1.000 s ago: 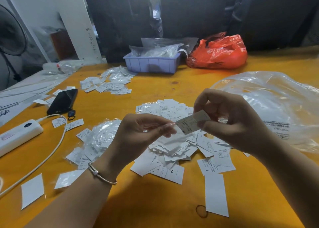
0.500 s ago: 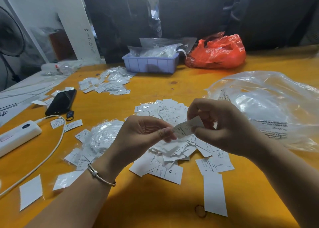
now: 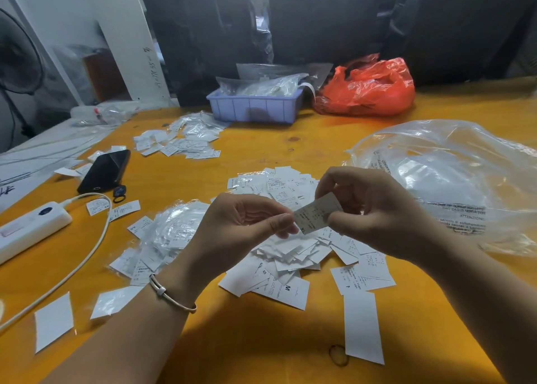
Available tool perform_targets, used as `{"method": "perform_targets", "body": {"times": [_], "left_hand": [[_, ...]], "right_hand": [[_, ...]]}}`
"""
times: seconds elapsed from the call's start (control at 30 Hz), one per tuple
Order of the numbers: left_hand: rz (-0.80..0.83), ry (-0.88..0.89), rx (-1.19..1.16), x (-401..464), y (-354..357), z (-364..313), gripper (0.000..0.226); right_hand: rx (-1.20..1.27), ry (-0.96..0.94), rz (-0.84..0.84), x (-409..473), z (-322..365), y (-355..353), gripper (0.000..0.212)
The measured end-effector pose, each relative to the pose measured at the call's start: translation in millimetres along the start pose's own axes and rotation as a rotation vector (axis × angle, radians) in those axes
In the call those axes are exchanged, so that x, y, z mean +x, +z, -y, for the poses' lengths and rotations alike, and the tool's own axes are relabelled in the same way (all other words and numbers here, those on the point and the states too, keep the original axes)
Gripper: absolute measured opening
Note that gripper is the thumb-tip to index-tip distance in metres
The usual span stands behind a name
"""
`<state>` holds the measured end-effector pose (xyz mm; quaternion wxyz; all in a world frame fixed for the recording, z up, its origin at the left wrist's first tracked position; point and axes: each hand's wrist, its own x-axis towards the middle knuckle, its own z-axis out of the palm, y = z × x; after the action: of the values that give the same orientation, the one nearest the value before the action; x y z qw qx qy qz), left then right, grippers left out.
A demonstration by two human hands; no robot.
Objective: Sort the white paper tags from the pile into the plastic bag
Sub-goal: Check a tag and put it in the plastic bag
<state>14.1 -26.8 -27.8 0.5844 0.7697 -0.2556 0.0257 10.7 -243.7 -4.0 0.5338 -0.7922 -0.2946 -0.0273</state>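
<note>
Plainly both hands, left (image 3: 247, 223) and right (image 3: 374, 212), pinch one tag (image 3: 315, 212), its small print too blurred to read.

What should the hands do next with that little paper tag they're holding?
Probably carry it right and drop it into the clear plastic bag. Both the left hand and right hand pinch one tag above the pile, and the bag lies just beside them.

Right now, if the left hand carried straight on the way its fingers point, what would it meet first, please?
Probably the right hand, which pinches the other end of the small white paper tag that the left hand holds; depth is unclear.
</note>
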Motion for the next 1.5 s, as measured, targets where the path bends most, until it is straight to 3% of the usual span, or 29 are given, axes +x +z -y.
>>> {"method": "perform_targets", "body": {"times": [0.2,0.43,0.73,0.97,1.1,1.43,1.5], "left_hand": [[-0.011,-0.030,-0.028,-0.2,0.8,1.8,0.020],[-0.046,-0.077,-0.123,0.4,-0.1,-1.0,0.008],[-0.051,-0.171,-0.172,1.5,5.1,0.8,0.014],[-0.172,-0.161,-0.213,2.6,4.4,0.2,0.011],[-0.175,-0.141,-0.237,1.9,4.1,-1.4,0.015],[-0.191,-0.123,-0.271,2.6,3.8,-1.1,0.015],[-0.177,-0.119,-0.282,2.6,3.6,-0.6,0.016]], "right_hand": [[0.022,-0.007,0.025,0.0,-6.0,3.7,0.021],[-0.029,-0.160,-0.345,1.9,-6.6,5.3,0.012],[-0.137,-0.156,-0.247,1.5,-10.6,17.1,0.013],[-0.278,-0.234,-0.332,0.1,-8.0,16.8,0.021],[-0.404,-0.222,-0.230,-1.3,-7.1,22.6,0.027],[-0.273,-0.101,-0.221,1.3,-7.4,21.9,0.030],[-0.216,-0.062,-0.221,2.2,-7.8,21.6,0.020]]}}
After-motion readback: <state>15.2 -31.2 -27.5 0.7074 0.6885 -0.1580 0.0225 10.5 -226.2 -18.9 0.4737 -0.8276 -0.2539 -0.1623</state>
